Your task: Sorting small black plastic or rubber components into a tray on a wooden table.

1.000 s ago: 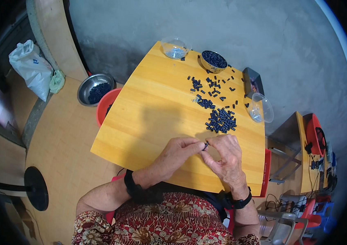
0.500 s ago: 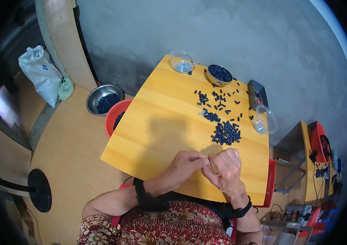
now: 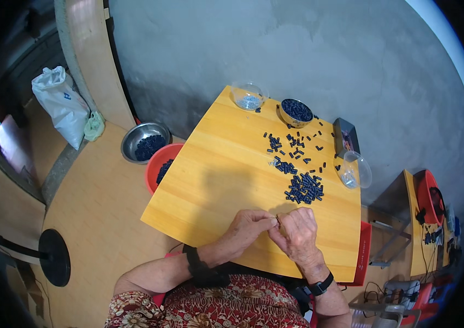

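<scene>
My left hand (image 3: 244, 232) and my right hand (image 3: 297, 236) meet above the near part of the yellow wooden table (image 3: 188, 180). Both are closed in a pinch, fingertips almost touching. Between them shows a tiny dark piece (image 3: 277, 218), too small to name, and I cannot tell which hand bears it. Just beyond my right hand lies a heap of small black plastic pieces (image 3: 304, 188). More such pieces are scattered farther back, with a few small clear bits beside them.
At the table's back stand a clear bowl (image 3: 248, 98) of small light parts, a bowl (image 3: 296, 112) full of black pieces, a dark tray (image 3: 345, 136) and a tilted clear tub (image 3: 355, 170). Left of the table are a red basin (image 3: 158, 164) and a steel bowl (image 3: 144, 141).
The view has shifted slightly, so the table sits a little lower in it. My hands stay pinched together in nearly the same pose.
</scene>
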A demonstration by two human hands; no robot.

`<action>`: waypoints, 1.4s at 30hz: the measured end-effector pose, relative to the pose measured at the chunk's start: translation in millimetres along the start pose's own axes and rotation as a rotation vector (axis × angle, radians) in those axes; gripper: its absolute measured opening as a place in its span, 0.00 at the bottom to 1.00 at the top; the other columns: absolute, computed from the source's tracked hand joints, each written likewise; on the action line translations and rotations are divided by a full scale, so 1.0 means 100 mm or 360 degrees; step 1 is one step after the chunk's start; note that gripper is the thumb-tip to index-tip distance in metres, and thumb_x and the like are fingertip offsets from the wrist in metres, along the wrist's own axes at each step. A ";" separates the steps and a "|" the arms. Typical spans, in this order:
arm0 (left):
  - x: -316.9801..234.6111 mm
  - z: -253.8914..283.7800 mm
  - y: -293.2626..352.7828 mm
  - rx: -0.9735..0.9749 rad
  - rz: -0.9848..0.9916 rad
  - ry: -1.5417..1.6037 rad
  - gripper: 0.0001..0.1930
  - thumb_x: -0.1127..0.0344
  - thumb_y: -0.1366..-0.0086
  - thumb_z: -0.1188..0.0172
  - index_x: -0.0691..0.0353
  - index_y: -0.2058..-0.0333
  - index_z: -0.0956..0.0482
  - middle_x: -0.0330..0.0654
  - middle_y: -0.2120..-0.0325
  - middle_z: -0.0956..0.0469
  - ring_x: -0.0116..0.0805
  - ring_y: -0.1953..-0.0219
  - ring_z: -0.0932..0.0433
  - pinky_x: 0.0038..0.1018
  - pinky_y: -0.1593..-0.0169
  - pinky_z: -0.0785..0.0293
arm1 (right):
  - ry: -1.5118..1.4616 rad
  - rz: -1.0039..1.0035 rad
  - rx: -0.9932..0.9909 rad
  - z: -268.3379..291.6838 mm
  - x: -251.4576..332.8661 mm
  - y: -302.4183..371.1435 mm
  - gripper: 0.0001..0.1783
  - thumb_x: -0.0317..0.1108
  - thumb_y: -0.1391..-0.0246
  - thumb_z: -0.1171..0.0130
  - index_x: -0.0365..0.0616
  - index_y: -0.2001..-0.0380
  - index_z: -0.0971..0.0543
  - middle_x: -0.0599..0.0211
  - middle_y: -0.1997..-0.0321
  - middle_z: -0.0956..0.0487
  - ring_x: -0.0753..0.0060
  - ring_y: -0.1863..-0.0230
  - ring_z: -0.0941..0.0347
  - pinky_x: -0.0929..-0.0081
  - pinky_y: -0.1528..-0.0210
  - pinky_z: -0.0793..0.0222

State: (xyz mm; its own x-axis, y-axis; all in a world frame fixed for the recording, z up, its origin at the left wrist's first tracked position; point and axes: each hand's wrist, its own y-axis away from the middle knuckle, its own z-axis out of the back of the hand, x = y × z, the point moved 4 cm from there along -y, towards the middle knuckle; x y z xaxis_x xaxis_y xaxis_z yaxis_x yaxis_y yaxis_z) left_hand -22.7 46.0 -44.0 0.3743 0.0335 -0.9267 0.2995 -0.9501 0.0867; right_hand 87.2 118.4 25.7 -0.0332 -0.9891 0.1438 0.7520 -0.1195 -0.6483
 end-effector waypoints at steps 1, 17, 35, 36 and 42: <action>-0.01 0.00 0.00 0.0011 -0.0001 0.0048 0.08 0.69 0.35 0.44 0.68 0.66 0.18 0.36 0.69 0.20 0.22 0.64 0.25 0.21 0.55 0.30 | -0.0001 0.0003 -0.0003 0.01 0.01 -0.02 0.12 0.28 0.62 0.32 0.45 0.77 0.28 0.65 0.79 0.32 0.60 0.74 0.34 0.65 0.67 0.39; 0.03 0.00 -0.05 0.0028 0.0047 -0.0002 0.09 0.69 0.34 0.45 0.68 0.65 0.19 0.37 0.69 0.21 0.22 0.63 0.26 0.20 0.56 0.30 | -0.0007 0.0010 -0.0029 -0.05 -0.03 -0.01 0.12 0.26 0.65 0.33 0.44 0.78 0.29 0.64 0.80 0.32 0.60 0.75 0.34 0.64 0.68 0.40; -1.31 0.91 0.09 -0.0590 -0.0649 -0.0168 0.11 0.63 0.35 0.41 0.64 0.60 0.19 0.38 0.68 0.18 0.23 0.62 0.21 0.22 0.55 0.27 | 0.0001 -0.0114 0.0046 -0.03 -0.04 -0.01 0.16 0.24 0.56 0.37 0.38 0.61 0.24 0.55 0.67 0.24 0.52 0.65 0.29 0.60 0.61 0.34; -1.43 1.12 0.14 -0.0688 -0.0717 -0.0173 0.11 0.62 0.35 0.41 0.64 0.60 0.19 0.39 0.68 0.18 0.25 0.62 0.21 0.22 0.55 0.27 | -0.0001 -0.0119 0.0049 -0.03 -0.04 -0.02 0.16 0.24 0.56 0.37 0.38 0.61 0.24 0.55 0.67 0.24 0.52 0.65 0.29 0.60 0.61 0.34; -1.46 2.30 0.19 -0.1098 -0.0467 -0.0265 0.12 0.63 0.35 0.41 0.63 0.56 0.22 0.44 0.66 0.17 0.29 0.66 0.19 0.22 0.62 0.23 | -0.0016 -0.0078 0.0106 -0.11 0.00 -0.01 0.12 0.23 0.58 0.37 0.38 0.66 0.23 0.57 0.69 0.25 0.53 0.66 0.29 0.61 0.62 0.34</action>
State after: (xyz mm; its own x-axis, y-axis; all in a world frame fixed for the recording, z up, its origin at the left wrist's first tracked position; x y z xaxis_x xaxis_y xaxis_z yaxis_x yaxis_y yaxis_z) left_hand -273.1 -48.6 8.6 0.0743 0.1552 -0.9851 0.8666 -0.4988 -0.0133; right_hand 79.0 117.6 18.0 -0.0647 -0.9811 0.1822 0.7916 -0.1616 -0.5893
